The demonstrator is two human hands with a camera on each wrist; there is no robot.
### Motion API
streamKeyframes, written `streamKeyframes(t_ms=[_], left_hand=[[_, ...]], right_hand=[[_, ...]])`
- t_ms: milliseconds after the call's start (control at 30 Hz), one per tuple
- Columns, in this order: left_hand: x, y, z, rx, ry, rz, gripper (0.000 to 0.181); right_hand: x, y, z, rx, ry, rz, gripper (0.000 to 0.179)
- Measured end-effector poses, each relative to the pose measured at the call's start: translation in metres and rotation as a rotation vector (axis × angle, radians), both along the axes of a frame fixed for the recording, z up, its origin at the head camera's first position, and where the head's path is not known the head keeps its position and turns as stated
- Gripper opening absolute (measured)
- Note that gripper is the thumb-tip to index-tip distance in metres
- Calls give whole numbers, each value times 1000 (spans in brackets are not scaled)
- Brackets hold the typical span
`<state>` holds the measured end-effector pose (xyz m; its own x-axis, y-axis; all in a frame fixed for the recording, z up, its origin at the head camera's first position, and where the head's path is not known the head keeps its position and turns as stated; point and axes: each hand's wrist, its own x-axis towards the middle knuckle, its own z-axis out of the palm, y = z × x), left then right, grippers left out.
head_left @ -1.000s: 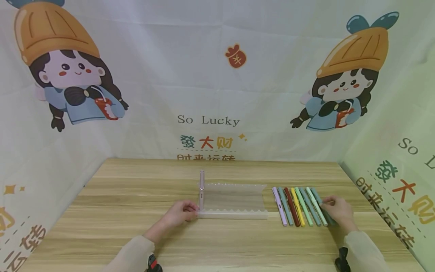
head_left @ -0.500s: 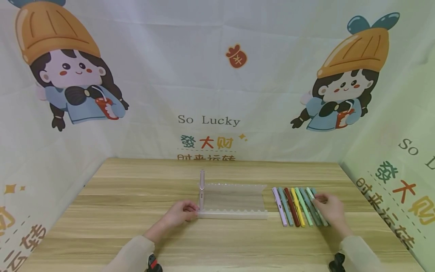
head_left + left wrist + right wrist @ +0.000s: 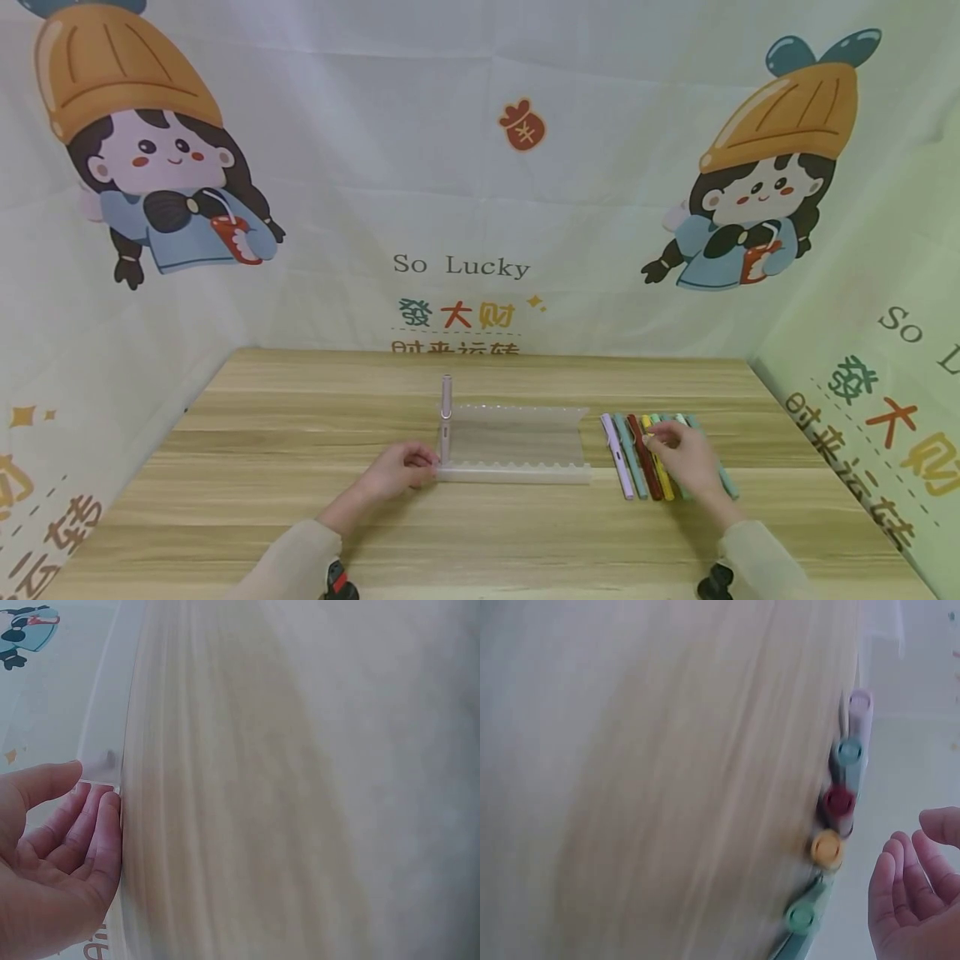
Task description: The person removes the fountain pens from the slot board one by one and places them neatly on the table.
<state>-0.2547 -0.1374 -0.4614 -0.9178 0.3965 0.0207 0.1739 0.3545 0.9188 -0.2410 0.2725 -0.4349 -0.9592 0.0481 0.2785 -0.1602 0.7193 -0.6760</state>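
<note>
A clear pen rack [image 3: 517, 475] with a notched front bar lies mid-table, its transparent sheet reaching back. One pale pink capped pen [image 3: 446, 421] stands on it at the left end. My left hand [image 3: 403, 467] holds that left end; in the left wrist view thumb and fingertips meet the rack's end [image 3: 101, 769]. To the right, several capped pens lie side by side: lilac [image 3: 617, 457], teal, dark red [image 3: 645, 458], yellow, green and others. Over the yellow and green ones hovers my right hand [image 3: 686, 457], fingers loosely bent, holding nothing in the right wrist view. It hides parts of several pens.
The wooden table [image 3: 300, 417] meets a printed cloth backdrop [image 3: 337, 208] at its back and sides. A teal pen [image 3: 723, 475] lies at the right end of the row. Black wrist cameras sit at both sleeves.
My right hand has moved left along the row, from the rightmost teal pen to over the yellow one. The pens lie as before, and my left hand stays at the rack's end.
</note>
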Motion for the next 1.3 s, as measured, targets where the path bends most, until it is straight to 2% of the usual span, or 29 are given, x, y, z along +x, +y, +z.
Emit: streamKeyframes(t_ms=[67,233,300,467,867,1100,1300], left_hand=[[2,1,2,0,2,4,15],[13,6,21,0,6,12,14],[12,5,19,4,6,13,14],[1,1,0,8,0,17,16],[0,-1,-2,7,6,5,18],[1,0,1,1,-7,9,17],[1,0,1,0,-5,6,16]], right_hand=[[-1,-5,-1,-17,6,11,18],[-4,-18,-3,-33,3,45,17],[-5,-23,-2,-45,-1,66,17],[-6,-37,-1,-91,0,80,15],[-13,-68,-2,-159,25,116,13],[-17,-87,-2,-255,13,140,13],[-21,-104,-2,-262,30,169,12]])
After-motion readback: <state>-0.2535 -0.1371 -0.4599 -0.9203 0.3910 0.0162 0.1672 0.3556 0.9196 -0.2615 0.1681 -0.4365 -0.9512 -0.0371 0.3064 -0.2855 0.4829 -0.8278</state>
